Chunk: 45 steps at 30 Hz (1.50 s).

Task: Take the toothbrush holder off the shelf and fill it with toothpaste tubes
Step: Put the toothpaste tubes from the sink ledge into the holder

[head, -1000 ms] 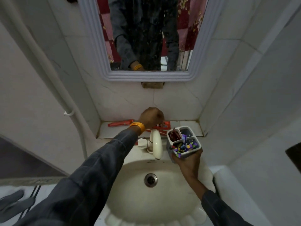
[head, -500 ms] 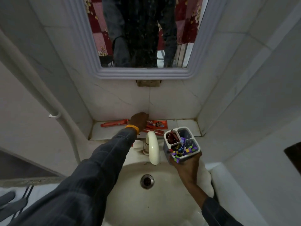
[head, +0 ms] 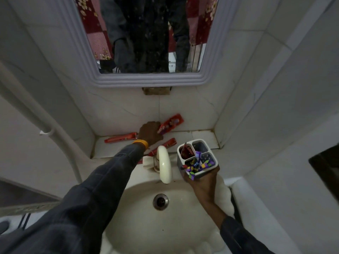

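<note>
Two hands share the work: right hand [head: 201, 177] grips toothbrush holder [head: 197, 157] steady as receptacle; left hand [head: 150, 132], at its 10 o'clock, closes around toothpaste tube [head: 171, 124] for transfer.

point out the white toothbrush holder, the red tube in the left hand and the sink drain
white three-compartment toothbrush holder [head: 207, 146]: head view, far rim
red toothpaste tube [head: 171, 124]: head view, printed face
round metal sink drain [head: 160, 201]: head view, centre

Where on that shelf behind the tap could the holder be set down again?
The shelf's right end is bare, between the corner wall and the toothpaste tube lying behind the tap. The left and middle are crowded: another tube lies there, and the left hand lifts a third.
</note>
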Tool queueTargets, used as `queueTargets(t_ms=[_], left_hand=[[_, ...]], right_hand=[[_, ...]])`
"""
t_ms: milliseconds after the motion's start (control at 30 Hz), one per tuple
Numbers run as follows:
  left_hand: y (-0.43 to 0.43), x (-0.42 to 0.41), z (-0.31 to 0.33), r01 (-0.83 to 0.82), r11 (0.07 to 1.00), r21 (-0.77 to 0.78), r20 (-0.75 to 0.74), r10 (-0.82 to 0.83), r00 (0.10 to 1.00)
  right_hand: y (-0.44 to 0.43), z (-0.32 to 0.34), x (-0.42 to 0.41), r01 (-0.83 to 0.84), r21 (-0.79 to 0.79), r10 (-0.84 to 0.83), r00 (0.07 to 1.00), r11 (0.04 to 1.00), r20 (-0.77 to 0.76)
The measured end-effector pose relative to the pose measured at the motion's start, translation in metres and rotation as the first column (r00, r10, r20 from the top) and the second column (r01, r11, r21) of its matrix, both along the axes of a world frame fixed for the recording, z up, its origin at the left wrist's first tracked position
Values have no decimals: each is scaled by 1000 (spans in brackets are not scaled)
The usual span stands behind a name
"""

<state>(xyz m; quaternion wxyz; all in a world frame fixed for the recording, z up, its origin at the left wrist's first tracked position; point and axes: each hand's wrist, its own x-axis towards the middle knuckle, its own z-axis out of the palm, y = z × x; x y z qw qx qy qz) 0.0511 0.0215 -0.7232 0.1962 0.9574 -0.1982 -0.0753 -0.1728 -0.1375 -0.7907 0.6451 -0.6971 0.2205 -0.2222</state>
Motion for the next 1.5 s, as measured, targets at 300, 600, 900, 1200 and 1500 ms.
queueTargets(t_ms=[300, 600, 900, 1200, 1500], left_hand=[[-54, -37, 91, 123, 818, -561, -221, -292, 931], [-94, -52, 76, 300, 881, -365, -81, -351, 933], [-70, -48, 75, 388, 884, -261, 11, -399, 917], [-85, -57, 74, 507, 855, 112, 85, -516, 852], [-84, -51, 61, 487, 872, 47, 5, -488, 873]], right_hand=[[-5, 5, -4, 5, -105, -15, 995, 994, -101], [-7, 10, -6, -17, -84, 11, 997, 996, -71], [1, 8, -4, 7, -61, -13, 996, 998, -88], [5, 4, 1, -16, -51, 12, 997, 999, -79], [8, 8, 3, 3, -98, -9, 998, 995, -62]])
